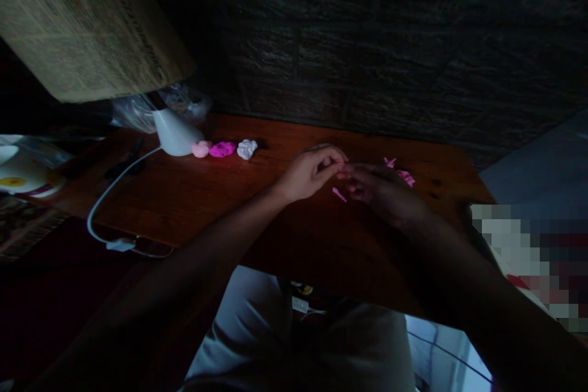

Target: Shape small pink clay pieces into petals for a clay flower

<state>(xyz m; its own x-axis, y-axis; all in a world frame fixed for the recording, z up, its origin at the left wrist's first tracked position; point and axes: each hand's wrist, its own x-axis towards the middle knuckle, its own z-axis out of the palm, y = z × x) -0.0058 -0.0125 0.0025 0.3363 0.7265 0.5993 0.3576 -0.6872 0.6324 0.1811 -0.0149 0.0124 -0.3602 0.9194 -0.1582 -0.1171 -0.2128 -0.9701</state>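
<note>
Above the wooden table, my left hand (315, 171) and my right hand (379, 190) meet at the fingertips. Both are closed in a pinch; whatever lies between the fingers is too small and dark to make out. Just below them on the table is a thin strip of pink clay (339, 195). Behind my right hand lie a small forked pink piece (389, 162) and a crumpled pink clay piece (407, 178). Left of my hands sit a pale pink lump (201, 149), a magenta lump (223, 149) and a white lump (247, 149) in a row.
A lamp with a white base (177, 133) and a newsprint shade (101, 30) stands at the left. Its white cable (93, 211) hangs over the front edge of the table (184, 208). A dark textured wall (321, 43) rises behind. A white container (27, 171) is at far left.
</note>
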